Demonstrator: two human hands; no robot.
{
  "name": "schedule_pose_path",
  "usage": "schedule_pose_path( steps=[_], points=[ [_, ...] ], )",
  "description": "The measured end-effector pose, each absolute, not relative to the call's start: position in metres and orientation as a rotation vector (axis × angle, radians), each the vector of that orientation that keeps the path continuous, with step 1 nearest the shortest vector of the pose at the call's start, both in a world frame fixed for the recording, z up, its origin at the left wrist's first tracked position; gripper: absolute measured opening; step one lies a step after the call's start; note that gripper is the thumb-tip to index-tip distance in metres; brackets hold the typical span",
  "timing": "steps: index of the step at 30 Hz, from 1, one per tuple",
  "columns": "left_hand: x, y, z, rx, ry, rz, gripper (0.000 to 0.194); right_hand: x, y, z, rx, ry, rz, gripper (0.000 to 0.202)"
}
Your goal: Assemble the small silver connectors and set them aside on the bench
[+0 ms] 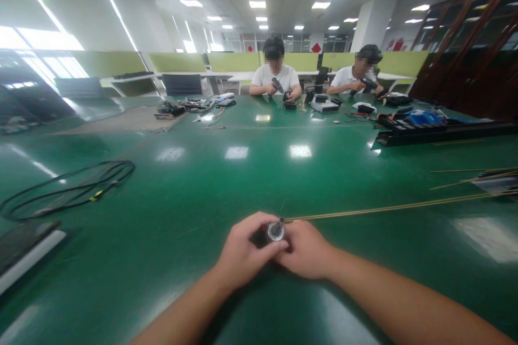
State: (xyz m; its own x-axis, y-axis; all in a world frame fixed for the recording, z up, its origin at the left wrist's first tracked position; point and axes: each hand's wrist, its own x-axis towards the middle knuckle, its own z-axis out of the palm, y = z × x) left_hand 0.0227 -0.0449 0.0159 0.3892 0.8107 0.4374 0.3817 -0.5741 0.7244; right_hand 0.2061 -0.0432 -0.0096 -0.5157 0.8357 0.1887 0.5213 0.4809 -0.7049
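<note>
A small round silver metal piece (275,232) with a short dark stub on its upper side sits between my two hands. My left hand (249,250) curves around it, the thumb across its near side and the fingers behind. My right hand (305,248) is closed against its right side, fingers curled in and tips hidden. Behind the right hand's knuckles, thin brass-coloured rods (364,211) stretch off to the right over the green table (194,183). Whether those rods touch the hand cannot be made out.
A coiled black cable (76,188) lies to the left, above a dark slab with a white edge (30,259). Two people (275,73) sit across the table with hand tools and small parts. A long black channel (445,132) lies at the right.
</note>
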Motion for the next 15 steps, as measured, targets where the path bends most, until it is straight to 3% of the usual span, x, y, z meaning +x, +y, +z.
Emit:
schedule_pose_path(
  steps=[15],
  points=[
    [0.017, -0.04, 0.009, 2.172, 1.102, 1.18, 0.041, 0.206, -0.031, -0.016, -1.099, -1.565, 1.139, 0.004]
  ],
)
